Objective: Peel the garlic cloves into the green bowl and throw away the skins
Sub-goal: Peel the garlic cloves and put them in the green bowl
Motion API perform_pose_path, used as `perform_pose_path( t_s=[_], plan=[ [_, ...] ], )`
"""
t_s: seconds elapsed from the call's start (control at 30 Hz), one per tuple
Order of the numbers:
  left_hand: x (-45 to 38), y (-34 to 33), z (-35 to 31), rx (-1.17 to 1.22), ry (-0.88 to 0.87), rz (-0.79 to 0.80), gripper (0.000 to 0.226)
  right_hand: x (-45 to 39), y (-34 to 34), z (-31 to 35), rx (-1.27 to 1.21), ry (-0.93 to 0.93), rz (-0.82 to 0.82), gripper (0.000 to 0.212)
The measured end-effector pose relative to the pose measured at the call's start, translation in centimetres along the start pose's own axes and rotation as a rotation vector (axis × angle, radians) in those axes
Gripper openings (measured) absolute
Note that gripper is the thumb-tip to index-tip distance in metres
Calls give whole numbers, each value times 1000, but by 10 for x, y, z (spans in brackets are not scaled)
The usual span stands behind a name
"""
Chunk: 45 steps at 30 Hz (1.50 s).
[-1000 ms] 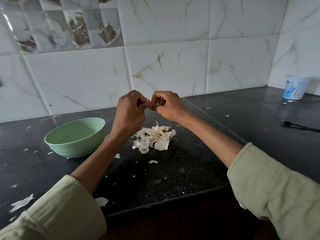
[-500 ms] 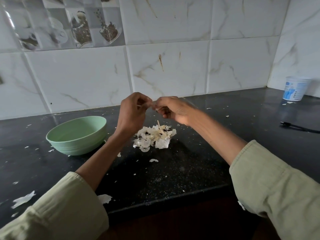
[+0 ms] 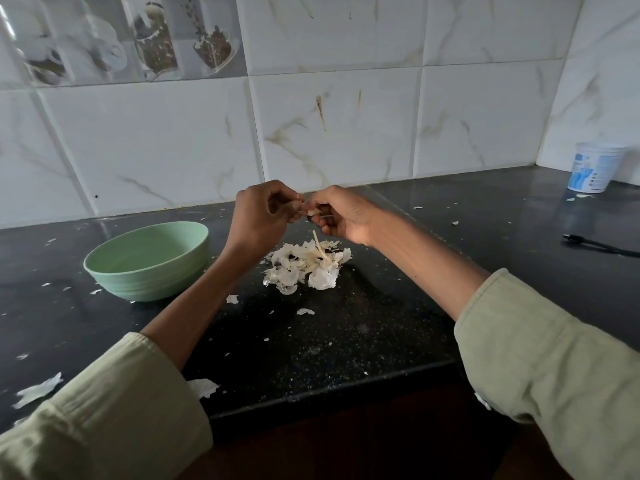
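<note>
- Black speckled surface (image 3: 346, 341) is running under both hands, backed by marble-look wall tiles (image 3: 156, 143).
- Pale green sleeves (image 3: 554, 368) are covering both forearms at the near edge.
- Green bowl (image 3: 147, 259) is sitting on the surface left of and below the left hand; its contents are not visible from here.
- Pile of garlic skins (image 3: 308, 266) is lying on the surface directly below the two hands, a thin stalk piece sticking up from it.
- White tub with blue print (image 3: 594, 171) is standing far right of the hands, by the wall corner; a black cable (image 3: 599, 244) is lying nearer on that side.
- Left hand (image 3: 258, 216) is raised above the pile, fingers curled, its grip pinching a garlic clove (image 3: 313, 211).
- Right hand (image 3: 341, 214) is meeting it fingertip to fingertip, grip also closed on the same small clove.
- Loose skin flakes (image 3: 38, 389) are lying scattered around, the bigger ones near the left sleeve.
</note>
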<state>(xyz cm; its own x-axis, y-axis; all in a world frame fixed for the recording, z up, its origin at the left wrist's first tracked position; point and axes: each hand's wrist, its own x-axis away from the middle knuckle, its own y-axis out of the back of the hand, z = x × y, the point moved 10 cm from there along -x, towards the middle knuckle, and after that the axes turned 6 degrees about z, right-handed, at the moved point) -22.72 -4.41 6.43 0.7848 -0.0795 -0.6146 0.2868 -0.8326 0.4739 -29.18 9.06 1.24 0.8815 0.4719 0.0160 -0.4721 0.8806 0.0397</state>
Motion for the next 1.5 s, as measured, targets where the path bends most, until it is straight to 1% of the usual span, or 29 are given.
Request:
perform_pose_path(
  t_s=[0.03,0.17,0.27,0.33,0.4,0.5,0.57,0.77,0.9,0.97,1.03,1.17,1.33,1.43,1.5],
  plan=[
    [0,-1,-4,-55,-22,6,2,0,1,-1,6,-14,-7,13],
    [-2,-6,-11,-156,-71,50,13,1,0,-4,19,-47,9,18],
    [-4,-6,-6,-129,-44,106,11,1,0,-9,-20,-76,29,16],
    [-3,-9,-4,-102,-31,153,16,0,3,-11,-63,-87,29,15],
    [0,-11,-6,-117,-35,153,20,1,3,-13,-72,-98,33,17],
    [1,-7,-9,-147,-43,102,18,2,-1,-15,-44,-116,64,22],
    [0,-7,-11,-162,-54,101,20,2,-4,-16,-15,-130,79,23],
    [-2,-11,-13,-216,-71,147,15,2,-7,-18,23,-132,101,24],
    [-4,-11,-4,-288,-51,206,10,0,0,-8,-85,-79,100,26],
    [-3,-10,0,-290,-44,209,7,0,7,-3,-70,-53,65,24],
    [-3,-8,1,-271,-46,189,6,2,10,-1,55,-34,53,24],
    [-4,-9,-5,-293,-84,191,8,9,-3,4,378,-6,101,23],
    [-4,-3,-11,-379,-49,185,12,17,-5,16,763,62,41,23],
    [-2,7,-16,-537,30,185,27,25,-7,29,995,132,16,33],
    [-2,22,-19,-685,117,153,31,27,-8,33,1115,154,9,40]
  ],
)
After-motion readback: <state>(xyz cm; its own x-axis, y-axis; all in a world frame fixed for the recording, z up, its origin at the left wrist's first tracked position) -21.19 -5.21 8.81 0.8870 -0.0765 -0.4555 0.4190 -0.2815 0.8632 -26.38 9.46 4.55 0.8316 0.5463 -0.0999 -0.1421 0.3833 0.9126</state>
